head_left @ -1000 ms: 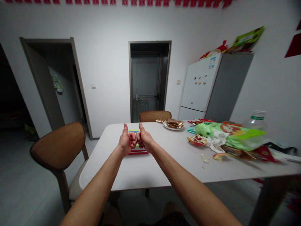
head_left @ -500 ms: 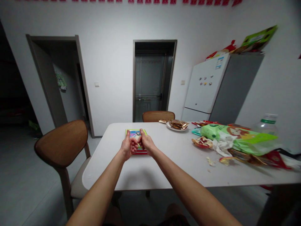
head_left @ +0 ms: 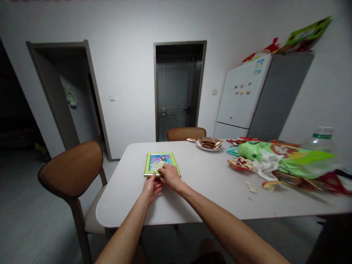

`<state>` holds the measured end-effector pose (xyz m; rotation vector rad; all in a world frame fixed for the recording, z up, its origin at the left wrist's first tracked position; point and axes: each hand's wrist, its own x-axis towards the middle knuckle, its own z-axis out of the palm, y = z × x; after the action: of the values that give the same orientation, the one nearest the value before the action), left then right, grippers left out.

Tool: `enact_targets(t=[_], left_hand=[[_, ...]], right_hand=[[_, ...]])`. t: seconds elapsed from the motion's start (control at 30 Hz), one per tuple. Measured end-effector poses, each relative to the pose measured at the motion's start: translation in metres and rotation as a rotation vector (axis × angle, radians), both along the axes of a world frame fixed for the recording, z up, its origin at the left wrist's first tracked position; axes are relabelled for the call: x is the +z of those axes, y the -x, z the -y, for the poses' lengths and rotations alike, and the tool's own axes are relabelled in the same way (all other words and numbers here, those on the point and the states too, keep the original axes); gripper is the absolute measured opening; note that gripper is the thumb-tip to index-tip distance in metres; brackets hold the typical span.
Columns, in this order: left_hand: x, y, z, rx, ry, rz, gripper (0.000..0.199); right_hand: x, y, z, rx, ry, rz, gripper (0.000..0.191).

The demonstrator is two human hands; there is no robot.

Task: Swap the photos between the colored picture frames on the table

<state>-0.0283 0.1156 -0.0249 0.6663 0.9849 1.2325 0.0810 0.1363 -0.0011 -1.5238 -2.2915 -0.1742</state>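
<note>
A flat, green-bordered picture frame lies on the white table, with a figure in a pale dress on a blue background. My left hand is at its near edge, thumb against the rim and fingers curled below. Beside it, my right hand reaches over the near edge with bent fingers pressed together at the rim. This hand covers the frame's lower right part, and its fingertips are partly hidden.
Right of the hands, the white table bears a plate of wrapped snacks, an opened pomegranate, peel scraps, a green package and a clear bottle. A wooden chair stands left.
Both hands have come down from above the picture, where the thumbs pointed up, to its near edge. More of the picture shows. The camera view has shifted slightly.
</note>
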Motion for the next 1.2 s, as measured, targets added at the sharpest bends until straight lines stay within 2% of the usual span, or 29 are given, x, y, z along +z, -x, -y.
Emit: enact_targets(t=[0.1, 0.17, 0.23, 0.33, 0.4, 0.5, 0.57, 0.63, 0.7, 0.8, 0.9, 1.03, 1.1, 1.2], left_hand=[[0.003, -0.009, 0.005, 0.102, -0.089, 0.072, 0.018], [0.005, -0.016, 0.011, 0.199, -0.157, 0.092, 0.014], [0.008, -0.021, 0.021, 0.275, -0.223, 0.086, 0.013], [0.018, -0.025, 0.043, 0.303, -0.293, 0.058, 0.015], [0.027, -0.024, 0.063, 0.266, -0.387, -0.062, 0.016], [0.039, -0.019, 0.096, 0.174, -0.666, -0.441, 0.023], [0.04, -0.016, 0.118, 0.142, -0.848, -0.665, 0.034], [0.033, -0.014, 0.135, 0.1, -1.009, -0.864, 0.044], [0.02, -0.013, 0.147, 0.034, -1.132, -1.061, 0.052], [-0.001, -0.015, 0.155, -0.049, -1.203, -1.294, 0.058], [-0.014, -0.02, 0.154, -0.116, -1.194, -1.439, 0.057], [-0.023, -0.029, 0.147, -0.247, -1.127, -1.556, 0.055], [-0.026, -0.036, 0.142, -0.305, -1.102, -1.593, 0.052], [-0.031, -0.044, 0.136, -0.335, -1.078, -1.623, 0.048]], right_hand=[[0.002, -0.001, 0.019, 0.078, -0.019, -0.066, 0.023], [0.006, -0.002, 0.03, 0.12, -0.012, -0.181, 0.023], [0.013, -0.005, 0.04, 0.168, 0.026, -0.348, 0.028], [0.028, -0.009, 0.055, 0.209, 0.125, -0.697, 0.04], [0.04, -0.013, 0.069, 0.182, 0.197, -0.977, 0.047], [0.052, -0.018, 0.097, 0.164, 0.324, -1.401, 0.056], [0.053, -0.021, 0.116, 0.214, 0.417, -1.638, 0.06], [0.047, -0.024, 0.132, 0.252, 0.495, -1.785, 0.065], [0.034, -0.029, 0.142, 0.243, 0.573, -1.824, 0.072], [0.011, -0.036, 0.146, 0.164, 0.645, -1.745, 0.071], [-0.008, -0.045, 0.142, 0.068, 0.648, -1.657, 0.065], [-0.028, -0.055, 0.131, 0.014, 0.656, -1.615, 0.06], [-0.039, -0.061, 0.122, -0.017, 0.621, -1.534, 0.059], [-0.053, -0.07, 0.107, -0.126, 0.467, -1.247, 0.057]])
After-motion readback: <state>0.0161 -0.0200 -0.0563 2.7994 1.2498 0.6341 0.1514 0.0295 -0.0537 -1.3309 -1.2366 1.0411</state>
